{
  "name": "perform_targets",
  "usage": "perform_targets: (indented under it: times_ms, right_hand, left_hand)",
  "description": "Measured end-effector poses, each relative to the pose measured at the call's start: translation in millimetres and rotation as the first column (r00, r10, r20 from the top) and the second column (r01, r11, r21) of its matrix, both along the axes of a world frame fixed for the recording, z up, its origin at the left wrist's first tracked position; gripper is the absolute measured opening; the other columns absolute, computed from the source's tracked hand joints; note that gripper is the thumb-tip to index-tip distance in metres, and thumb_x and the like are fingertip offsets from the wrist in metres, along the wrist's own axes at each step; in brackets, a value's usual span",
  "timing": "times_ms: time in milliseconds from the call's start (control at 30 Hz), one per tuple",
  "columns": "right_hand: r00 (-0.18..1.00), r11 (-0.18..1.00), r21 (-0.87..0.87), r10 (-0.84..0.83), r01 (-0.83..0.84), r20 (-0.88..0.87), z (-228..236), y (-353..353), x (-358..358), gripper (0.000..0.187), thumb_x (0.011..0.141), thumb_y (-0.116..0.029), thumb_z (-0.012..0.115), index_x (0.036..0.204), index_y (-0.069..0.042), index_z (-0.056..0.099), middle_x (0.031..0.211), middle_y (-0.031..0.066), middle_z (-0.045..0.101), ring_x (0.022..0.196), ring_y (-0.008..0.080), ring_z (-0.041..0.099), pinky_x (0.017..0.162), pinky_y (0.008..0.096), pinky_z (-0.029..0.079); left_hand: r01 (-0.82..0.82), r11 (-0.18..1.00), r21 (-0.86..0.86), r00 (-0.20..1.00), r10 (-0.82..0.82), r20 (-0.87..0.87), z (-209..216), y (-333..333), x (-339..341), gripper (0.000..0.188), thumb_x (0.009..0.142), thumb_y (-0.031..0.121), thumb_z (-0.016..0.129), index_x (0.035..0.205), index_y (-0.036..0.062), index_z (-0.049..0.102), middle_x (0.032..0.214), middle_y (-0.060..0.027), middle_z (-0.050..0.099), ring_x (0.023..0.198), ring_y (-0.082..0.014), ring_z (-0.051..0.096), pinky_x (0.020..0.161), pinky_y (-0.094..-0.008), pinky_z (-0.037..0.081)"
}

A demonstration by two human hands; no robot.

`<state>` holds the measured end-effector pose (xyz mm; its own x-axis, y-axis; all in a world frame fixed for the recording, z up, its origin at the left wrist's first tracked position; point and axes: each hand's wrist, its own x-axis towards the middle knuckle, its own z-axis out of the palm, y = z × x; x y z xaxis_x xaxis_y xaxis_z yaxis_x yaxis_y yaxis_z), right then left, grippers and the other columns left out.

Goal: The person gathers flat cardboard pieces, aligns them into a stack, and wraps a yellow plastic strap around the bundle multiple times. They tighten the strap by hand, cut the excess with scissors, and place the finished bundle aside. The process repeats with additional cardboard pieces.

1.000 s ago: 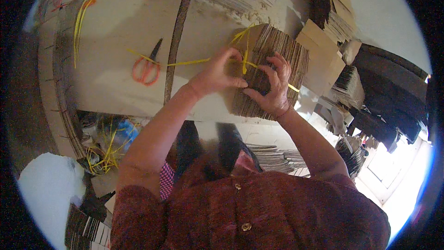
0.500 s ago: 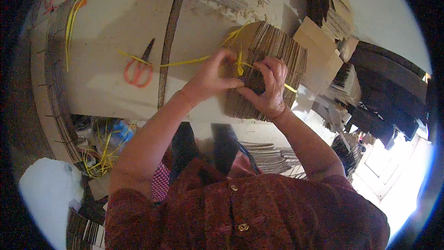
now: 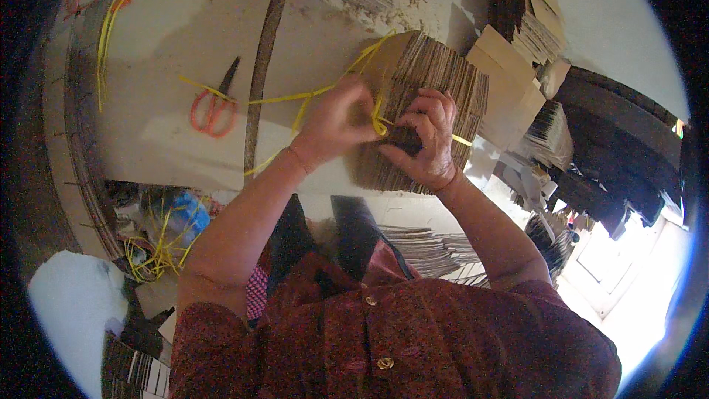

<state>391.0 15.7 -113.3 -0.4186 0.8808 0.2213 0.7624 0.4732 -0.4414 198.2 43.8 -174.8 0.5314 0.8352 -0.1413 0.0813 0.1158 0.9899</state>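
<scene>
A bundle of flat cardboard pieces [image 3: 443,74] lies in front of me, with a yellow plastic strap [image 3: 463,140] around it. At the bundle's left side the strap forms a small loop [image 3: 379,124] between my hands. My left hand [image 3: 336,117], slightly blurred, has its fingers closed on the strap just left of that loop. A loose strap length [image 3: 301,114] hangs down past its wrist. My right hand [image 3: 428,140] rests against the cardboard with fingers curled toward the thumb, pinching the strap at the loop's right; its fingertips are partly hidden.
Scissors with orange handles [image 3: 214,113] lie left on the pale work surface [image 3: 170,140], a strap end across them. A dark strip [image 3: 267,44] crosses the surface. Cardboard stacks [image 3: 509,74] stand right. Tangled yellow straps [image 3: 159,251] hang lower left, near a blue plastic bag [image 3: 192,210].
My left hand has shifted slightly at the knot, and the strap there now forms a rounder loop. A loose strap length has appeared below the left wrist. My right hand has barely moved.
</scene>
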Motion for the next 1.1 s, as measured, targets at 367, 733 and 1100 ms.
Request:
perform_targets:
  times_ms: [367,733,1100]
  right_hand:
    - [0.999,0.999,0.025,0.023,-0.022,-0.041,-2.0,-2.8,4.6,0.037,0.059,-0.023,0.071,0.09,-0.01,0.056,0.098,0.0102,0.051,0.104,0.036,0.045,0.09,0.0541,0.029]
    - [0.997,0.999,0.036,0.019,-0.016,-0.081,-2.1,-4.5,6.1,0.034,0.06,-0.02,0.069,0.09,-0.01,0.058,0.099,0.0106,0.052,0.105,0.0347,0.045,0.092,0.0537,0.029]
    - [0.998,1.0,0.026,-0.007,0.009,-0.061,-6.4,-4.2,6.3,0.031,0.062,-0.018,0.068,0.089,-0.011,0.058,0.099,0.0089,0.053,0.103,0.0336,0.047,0.091,0.0528,0.03]
  left_hand:
    - [-0.341,0.94,0.025,0.938,0.342,-0.053,18.6,-16.9,8.6,0.027,0.077,0.013,0.067,0.099,0.0036,0.056,0.083,-0.0045,0.059,0.082,-0.0156,0.056,0.076,-0.0293,0.046]
    - [-0.454,0.889,0.064,0.885,0.458,-0.079,23.9,-19.0,27.1,0.015,0.079,0.012,0.064,0.085,0.0014,0.055,0.069,-0.006,0.055,0.064,-0.0145,0.053,0.059,-0.0293,0.044]
    - [-0.678,0.527,-0.513,0.63,0.775,-0.037,5.5,-20.8,37.4,0.013,0.084,0.018,0.059,0.08,0.0078,0.053,0.069,0.0014,0.05,0.06,-0.0104,0.047,0.057,-0.0249,0.04]
